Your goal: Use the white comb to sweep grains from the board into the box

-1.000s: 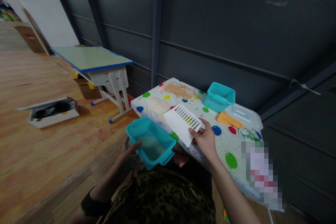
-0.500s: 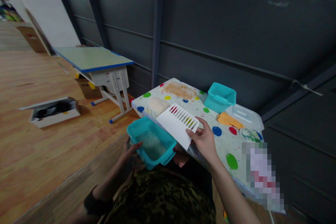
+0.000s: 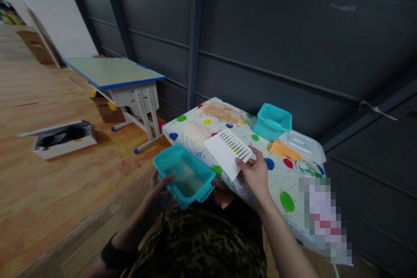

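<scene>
Right grip [image 3: 256, 171] clamped on scraper [image 3: 221, 155]; left grip [image 3: 159, 191] clamped on tub [image 3: 203, 171].
Pale pile [image 3: 195, 131] lies on bench [image 3: 277, 177], 10 o'clock from right grip; scraper's long axis runs 10–4.

An open-topped, rectangular teal tub [image 3: 176, 155] with flared rims sits aslant in the left hand [image 3: 159, 191], beside the near edge of the worktop [image 3: 276, 180], with pale grains [image 3: 187, 179] across its bottom. The flat white scraper [image 3: 223, 156], slotted along one side, slants in the right hand [image 3: 256, 173], its plain part toward the tub
</scene>
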A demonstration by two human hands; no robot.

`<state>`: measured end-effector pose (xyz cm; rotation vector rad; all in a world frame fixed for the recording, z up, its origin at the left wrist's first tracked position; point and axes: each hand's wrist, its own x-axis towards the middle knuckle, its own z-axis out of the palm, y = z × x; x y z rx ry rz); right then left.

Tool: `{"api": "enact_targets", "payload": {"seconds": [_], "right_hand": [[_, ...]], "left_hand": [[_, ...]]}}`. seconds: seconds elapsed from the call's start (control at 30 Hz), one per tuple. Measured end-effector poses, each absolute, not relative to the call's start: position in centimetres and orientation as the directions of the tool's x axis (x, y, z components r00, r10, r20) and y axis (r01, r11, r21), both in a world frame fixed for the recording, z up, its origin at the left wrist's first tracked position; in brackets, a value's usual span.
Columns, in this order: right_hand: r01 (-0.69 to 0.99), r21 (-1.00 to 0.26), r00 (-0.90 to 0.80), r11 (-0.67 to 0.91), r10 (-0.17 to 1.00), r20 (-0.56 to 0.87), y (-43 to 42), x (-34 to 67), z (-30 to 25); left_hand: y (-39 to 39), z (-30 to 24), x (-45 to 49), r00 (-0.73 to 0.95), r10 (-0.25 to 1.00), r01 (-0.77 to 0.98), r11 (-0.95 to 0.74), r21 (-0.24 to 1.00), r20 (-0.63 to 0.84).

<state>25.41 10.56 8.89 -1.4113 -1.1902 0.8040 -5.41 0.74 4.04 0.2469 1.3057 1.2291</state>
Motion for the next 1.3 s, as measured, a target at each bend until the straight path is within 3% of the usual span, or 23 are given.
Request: {"api": "enact_targets", "payload": {"seconds": [0.4, 0.57, 0.77, 1.07, 1.3], "right_hand": [[0.197, -0.973, 0.110, 0.119, 0.984, 0.143, 9.5, 22.8, 9.9], [0.335, -0.917, 0.135, 0.217, 0.952, 0.275, 11.2, 23.7, 11.1], [0.479, -0.847, 0.104, 0.232, 0.942, 0.318, 12.5, 23.7, 11.5], [0.404, -0.882, 0.009, 0.242, 0.963, 0.268, 11.7, 22.1, 11.4], [0.431, -0.848, -0.012, 0.308, 0.942, 0.336, 14.1, 21.5, 11.4]], "left_hand": [[1.5, 4.2, -6.4, -0.268, 0.802, -0.442, 0.390, 0.807, -0.535], [1.6, 3.8, -6.6, -0.268, 0.808, -0.447, 0.378, 0.811, -0.525], [1.6, 3.6, -6.7, -0.270, 0.811, -0.450, 0.370, 0.813, -0.519], [1.6, 3.7, -6.6, -0.259, 0.809, -0.461, 0.377, 0.804, -0.527], [1.5, 3.4, -6.8, -0.260, 0.828, -0.456, 0.348, 0.819, -0.497]]}}
